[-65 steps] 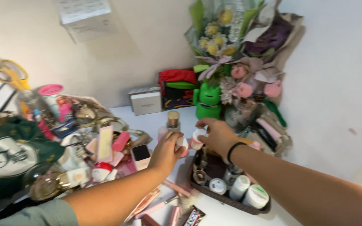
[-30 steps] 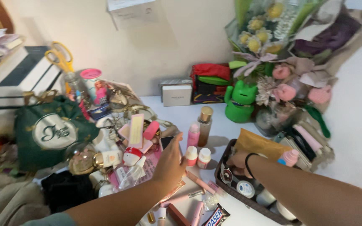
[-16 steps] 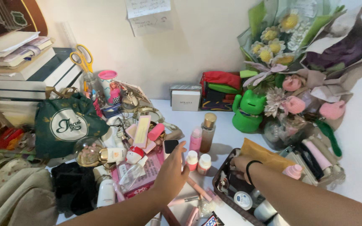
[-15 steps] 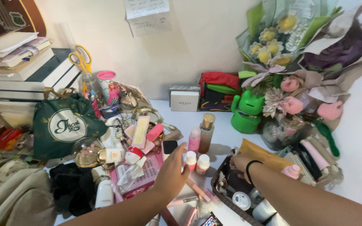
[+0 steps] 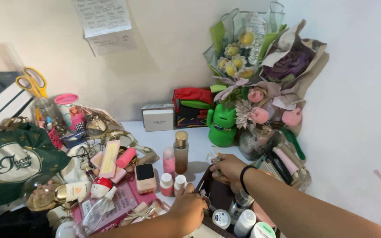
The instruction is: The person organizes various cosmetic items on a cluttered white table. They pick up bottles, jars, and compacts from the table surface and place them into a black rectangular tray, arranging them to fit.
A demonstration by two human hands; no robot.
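Note:
My left hand [image 5: 191,208] is curled over the left rim of a dark brown tray [image 5: 217,197] at the bottom middle. Just left of it stand two small pink bottles with white caps [image 5: 173,183]. My right hand [image 5: 228,169], with a black band on the wrist, is over the tray's far end. Its fingertips pinch a small clear item [image 5: 212,156]. The tray holds a round white jar [image 5: 221,218] and white bottles [image 5: 245,221]. Behind the small bottles stand a gold-capped bottle [image 5: 181,151] and a pink bottle [image 5: 169,161].
A green frog figure [image 5: 221,125] and a wrapped flower bouquet [image 5: 261,66] stand at the back right by the wall. Cosmetics, a pink device [image 5: 145,176], a green bag [image 5: 12,163] and yellow scissors [image 5: 31,81] crowd the left. A small white box [image 5: 158,118] sits by the back wall.
The view swung right. My left hand moved from hovering open beside the small bottles to the tray's rim and curled. My right hand rose out of the tray with a small clear item.

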